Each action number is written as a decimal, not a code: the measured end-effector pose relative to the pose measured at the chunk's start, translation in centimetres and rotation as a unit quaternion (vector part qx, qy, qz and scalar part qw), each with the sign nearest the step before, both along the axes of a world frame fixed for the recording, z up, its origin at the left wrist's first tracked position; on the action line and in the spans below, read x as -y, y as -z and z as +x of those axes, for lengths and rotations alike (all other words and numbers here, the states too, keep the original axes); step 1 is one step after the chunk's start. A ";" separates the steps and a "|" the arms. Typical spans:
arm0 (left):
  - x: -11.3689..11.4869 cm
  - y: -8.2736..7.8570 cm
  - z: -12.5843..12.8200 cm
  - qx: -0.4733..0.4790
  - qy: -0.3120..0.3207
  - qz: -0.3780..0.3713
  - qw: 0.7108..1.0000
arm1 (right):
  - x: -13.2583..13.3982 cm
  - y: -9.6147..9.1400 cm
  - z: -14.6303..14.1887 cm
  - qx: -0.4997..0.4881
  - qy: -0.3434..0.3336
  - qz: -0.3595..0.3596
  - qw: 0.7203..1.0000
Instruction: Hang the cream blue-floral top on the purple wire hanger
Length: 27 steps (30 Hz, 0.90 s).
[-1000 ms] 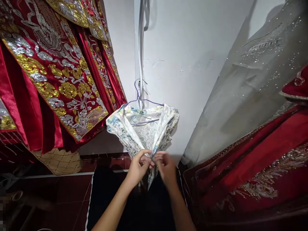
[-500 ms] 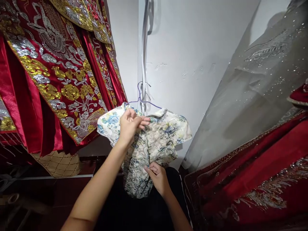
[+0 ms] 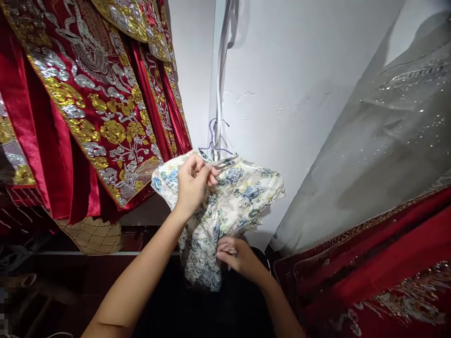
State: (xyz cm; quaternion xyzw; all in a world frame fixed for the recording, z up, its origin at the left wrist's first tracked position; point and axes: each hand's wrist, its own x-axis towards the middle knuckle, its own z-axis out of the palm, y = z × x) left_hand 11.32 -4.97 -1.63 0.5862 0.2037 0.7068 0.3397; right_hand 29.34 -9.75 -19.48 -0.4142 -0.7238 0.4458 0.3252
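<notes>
A short-sleeved floral blouse [image 3: 243,192], cream with blue and green flowers, hangs in front of me on a thin purple wire hanger [image 3: 212,141]. At its neckline my left hand [image 3: 193,180] is closed in a pinch on the collar edge, covering part of it. Lower down, the fingers of my right hand [image 3: 234,253] are curled together at the blouse's front edge. The right fingertips are slightly blurred, but cloth appears to be caught between them. Folds of fabric run between the two hands, and the lower end of the blouse lies against dark clothing.
On the left hangs a red costume [image 3: 116,108] with gold and silver embroidery. A sheer sparkly veil-like cloth [image 3: 352,155] and a red garment [image 3: 405,272] fill the right side. Behind the hanger, pale straps [image 3: 220,61] run down the white wall [image 3: 299,56].
My left fingers have closed at the collar, pulling the neckline together. My right hand has shifted slightly right and curled more. The view has turned a little to the left.
</notes>
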 end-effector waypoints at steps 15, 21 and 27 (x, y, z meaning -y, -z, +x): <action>0.5 1.6 0.9 -0.026 -0.010 -0.053 0.998 | -6.2 -18.6 -2.4 0.054 0.079 0.436 0.895; -0.5 4.8 1.5 -0.058 0.013 -0.134 0.989 | -7.5 -22.3 -0.8 -0.137 0.171 0.468 0.856; 2.8 14.0 0.3 -0.197 0.029 -0.217 0.956 | -7.2 -20.8 8.5 -0.339 0.267 0.400 0.808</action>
